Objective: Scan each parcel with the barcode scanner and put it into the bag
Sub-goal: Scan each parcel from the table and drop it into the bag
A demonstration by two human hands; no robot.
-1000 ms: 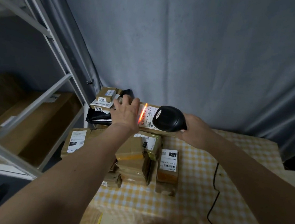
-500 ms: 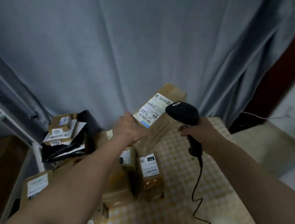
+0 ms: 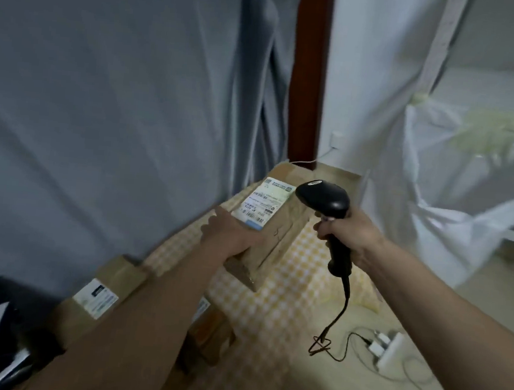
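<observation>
Head view: left hand [image 3: 233, 236] grips parcel [image 3: 273, 227] by its near end, lifted above table [image 3: 287, 300], right hand [image 3: 348, 234] wrapped round scanner [image 3: 327, 198] handle w/ bag [image 3: 467, 194] off right; one-end hold could let it tip & drop.

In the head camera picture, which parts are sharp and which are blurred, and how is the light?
Head view: dim, bluish indoor light. The black handheld barcode scanner and the white label on the brown cardboard parcel are fairly sharp, though the print stays unreadable. The lower-left cardboard boxes are smeared by motion blur. The white plastic bag is soft and washed out.
</observation>
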